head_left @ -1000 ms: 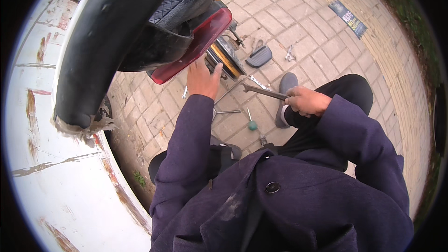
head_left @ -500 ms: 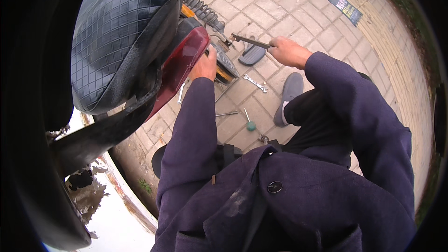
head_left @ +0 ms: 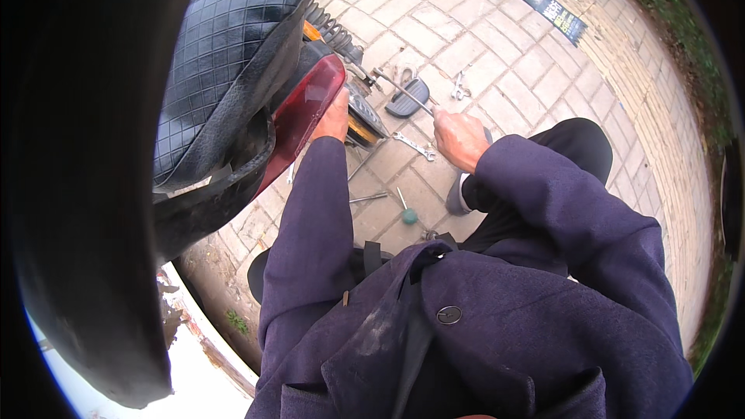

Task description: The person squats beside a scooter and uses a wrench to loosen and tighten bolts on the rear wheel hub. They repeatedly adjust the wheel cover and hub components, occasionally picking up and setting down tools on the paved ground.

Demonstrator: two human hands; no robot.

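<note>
My right hand [head_left: 459, 140] is closed around the near end of a long, thin metal wrench [head_left: 410, 95]. The wrench's far end reaches to the small metal fitting below the coil shock absorber [head_left: 335, 35] of a two-wheeled vehicle. Beside the red tail light [head_left: 309, 112], my left hand [head_left: 334, 122] reaches in toward the vehicle; its fingers are hidden. A ridged black rubber-topped pedal [head_left: 408, 99] lies on the ground beneath the wrench. Nearer to me, a double-ended wrench [head_left: 414, 146] rests on the paving.
A green-handled screwdriver [head_left: 408, 216] and a metal rod [head_left: 369, 197] lie near my knees. Small metal pieces [head_left: 459, 87] are beyond my right hand. The black quilted seat [head_left: 233, 54] overhangs on the left. A dark printed sheet [head_left: 552, 12] lies at the far right.
My right hand has moved nearer to me and slightly left, tilting the wrench more steeply. My left hand has sunk further behind the tail light. The whole view has shifted a little.
</note>
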